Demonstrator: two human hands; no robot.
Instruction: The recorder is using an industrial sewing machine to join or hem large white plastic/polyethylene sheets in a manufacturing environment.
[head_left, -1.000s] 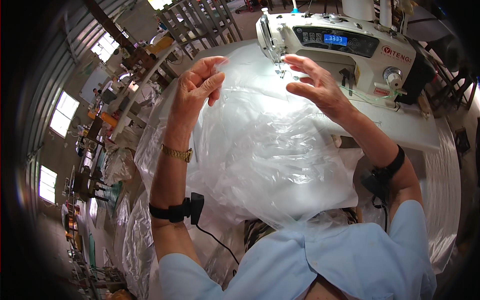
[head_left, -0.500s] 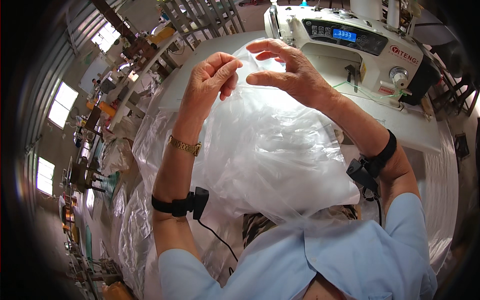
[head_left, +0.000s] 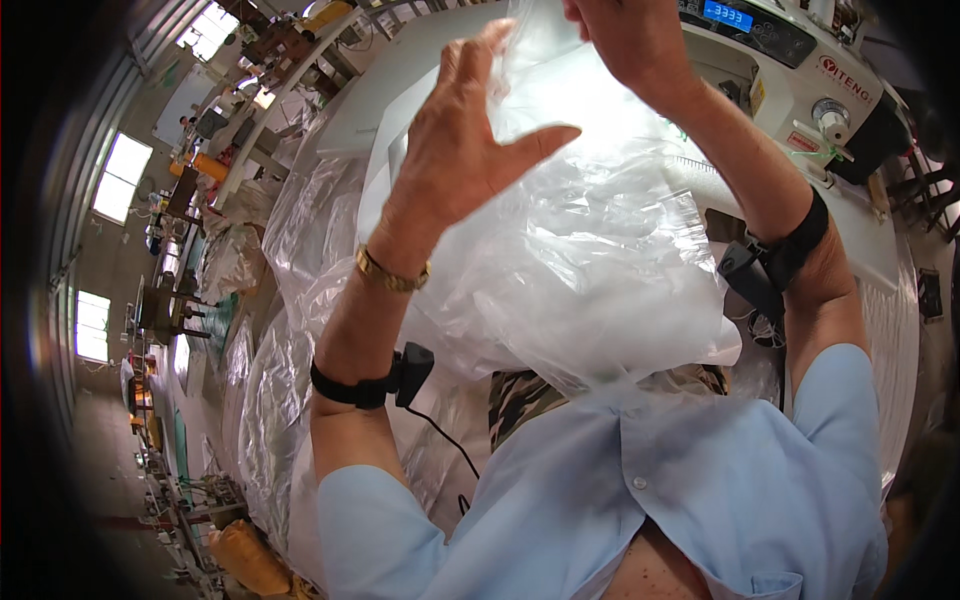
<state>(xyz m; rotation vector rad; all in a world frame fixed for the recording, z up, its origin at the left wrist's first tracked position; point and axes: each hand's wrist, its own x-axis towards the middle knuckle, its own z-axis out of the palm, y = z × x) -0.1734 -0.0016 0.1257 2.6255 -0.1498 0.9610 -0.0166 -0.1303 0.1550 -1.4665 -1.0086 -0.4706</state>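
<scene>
A large clear plastic sheet lies bunched over my lap and the table edge, and part of it rises in a thin film between my hands. My left hand is open beside that film, its thumb stretched out to the right and its fingers pointing up. At the top edge, my right hand is closed with curled fingers at the raised plastic; the upper part of this hand is cut off by the picture's edge. Bright light washes out the plastic below it.
A white sewing machine with a lit display stands on the pale table at the right. More plastic hangs at the left. Farther left, a cluttered workbench runs along the room. A yellow-orange bundle lies at the lower left.
My hands have moved apart and away from me, the right one up to the top edge. My left hand has gone from pinched to spread. The plastic between them is lifted higher.
</scene>
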